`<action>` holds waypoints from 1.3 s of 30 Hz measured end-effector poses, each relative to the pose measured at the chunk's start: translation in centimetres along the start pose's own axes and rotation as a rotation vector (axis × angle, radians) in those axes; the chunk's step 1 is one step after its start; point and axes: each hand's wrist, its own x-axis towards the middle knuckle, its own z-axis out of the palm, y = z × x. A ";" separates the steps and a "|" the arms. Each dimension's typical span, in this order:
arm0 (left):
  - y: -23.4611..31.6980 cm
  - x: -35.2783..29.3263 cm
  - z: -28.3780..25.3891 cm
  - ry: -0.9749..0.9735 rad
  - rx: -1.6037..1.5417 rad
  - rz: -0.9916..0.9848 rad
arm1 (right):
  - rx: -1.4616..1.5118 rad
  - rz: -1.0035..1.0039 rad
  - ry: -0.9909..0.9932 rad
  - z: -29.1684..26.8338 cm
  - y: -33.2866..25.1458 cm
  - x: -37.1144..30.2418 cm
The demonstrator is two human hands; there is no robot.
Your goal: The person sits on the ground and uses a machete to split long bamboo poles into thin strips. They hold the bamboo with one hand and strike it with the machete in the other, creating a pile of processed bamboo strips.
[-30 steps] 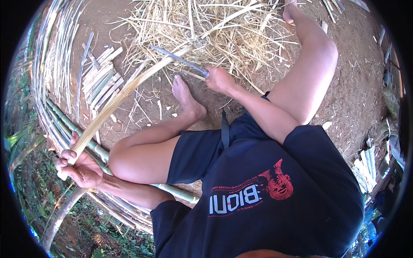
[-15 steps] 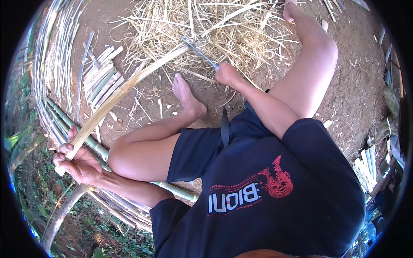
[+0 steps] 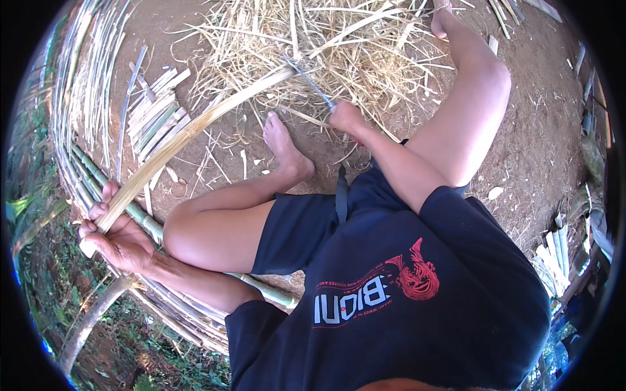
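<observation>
A long pale bamboo strip [image 3: 186, 135] slants from the lower left up toward the middle of the far side. My left hand [image 3: 124, 238] has its fingers wrapped round the strip's near end. In my right hand [image 3: 347, 119] is a knife [image 3: 315, 86], its thin blade pointing up and to the left. The blade crosses the strip's far end, seemingly touching it. Fingers of my right hand cover the knife's handle. Just beyond the blade lies a heap of thin shavings [image 3: 352, 52] on the ground.
Short split bamboo pieces [image 3: 156, 120] lie stacked left of my bare foot [image 3: 280, 140]. Long thin strips [image 3: 98, 85] and green bamboo poles [image 3: 143, 215] run along the left side. My bent right leg [image 3: 479, 111] is at the right, over brown soil [image 3: 541, 124].
My right hand and the knife have shifted slightly right and nearer. The strip's far end has also moved a little right, and my left hand a little to the left.
</observation>
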 end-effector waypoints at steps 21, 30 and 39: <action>-0.4 0.0 -0.3 0.064 0.110 -0.006 | 0.048 0.011 -0.070 0.4 -1.3 -0.4; -0.6 -0.1 0.3 0.145 0.245 0.026 | -0.022 -0.234 -0.194 -0.3 -6.5 -4.9; -0.7 -1.0 -0.4 0.269 0.211 -0.005 | -0.067 -0.259 -0.214 -1.1 -7.2 -5.5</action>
